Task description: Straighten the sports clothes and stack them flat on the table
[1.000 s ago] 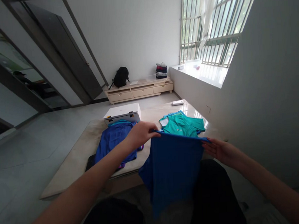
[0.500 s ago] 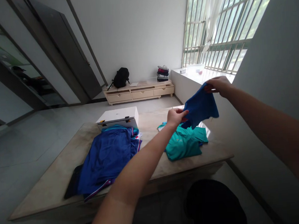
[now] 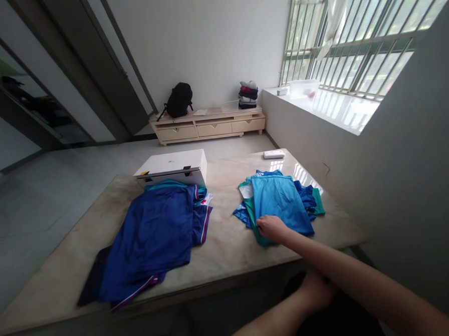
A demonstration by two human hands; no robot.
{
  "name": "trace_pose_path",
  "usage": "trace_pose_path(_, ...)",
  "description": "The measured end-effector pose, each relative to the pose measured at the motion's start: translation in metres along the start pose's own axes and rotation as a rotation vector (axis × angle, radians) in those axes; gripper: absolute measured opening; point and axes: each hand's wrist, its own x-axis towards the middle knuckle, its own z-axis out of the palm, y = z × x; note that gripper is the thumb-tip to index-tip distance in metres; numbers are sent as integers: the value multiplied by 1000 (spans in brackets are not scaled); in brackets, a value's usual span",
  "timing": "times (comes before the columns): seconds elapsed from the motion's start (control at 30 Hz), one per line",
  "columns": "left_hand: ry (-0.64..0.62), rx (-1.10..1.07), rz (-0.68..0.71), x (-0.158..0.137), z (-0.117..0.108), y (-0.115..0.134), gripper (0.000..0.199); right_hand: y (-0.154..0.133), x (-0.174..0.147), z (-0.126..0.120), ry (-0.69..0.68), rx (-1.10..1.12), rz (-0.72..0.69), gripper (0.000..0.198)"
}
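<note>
though flat, blue garment [image 3: 281,197] against fingers [image 3: 261,225]

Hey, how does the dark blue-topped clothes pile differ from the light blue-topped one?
The dark blue-topped pile spreads wider; the light blue-topped pile is smaller.
The right hand is at the light blue-topped pile's near side; no hand is at the dark blue-topped pile.
Both are layered clothes lying on the table.

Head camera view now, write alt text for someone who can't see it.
A person's right hand is at the edge of a light-blue garment atop a clothes pile on a pale table; the left hand is lower, off the table. Dark-blue clothes lie left, before a white box.
</note>
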Motion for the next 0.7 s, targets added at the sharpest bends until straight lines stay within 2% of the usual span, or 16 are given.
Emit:
trace_pose_path(0.07, -33, 21, -36, -30, -16, -19, 40, 3, -13, 19, -6, -49, -19, 17)
trace_pose_path(0.13, -12, 92, -77, -55, -40, -29, 37, 8, -17, 23, 13, -84, -34, 21)
trace_pose_path(0.2, 39, 241, -84, -77, -71, -28, 32, 11, -16, 21, 41, -107, -49, 24)
trace_pose_path(0.33, 178, 618, -72, -123, -156, -8, 29, 7, -14, 23, 75, -123, -64, 25)
trace_pose_path(0.43, 401, 1021, -139, -161, -236, 13, 27, 0, -21, 35, 62, -113, -57, 17)
trace_pose_path(0.53, 632, 1213, -271, -200, -311, 29, 36, -5, -31, 43, 77, -98, -37, 19)
trace_pose_path(0.6, 700, 1250, -346, -223, -346, 33, 52, -8, -38, 47, 103, -55, -8, 26)
trace_pose_path(0.67, 698, 1278, -382, -240, -366, 30, 69, -13, -44, 50, 123, 87, 37, 31)
trace_pose_path(0.7, 687, 1289, -385, -246, -370, 27, 72, -17, -47, 52, 128, 189, 55, 32)
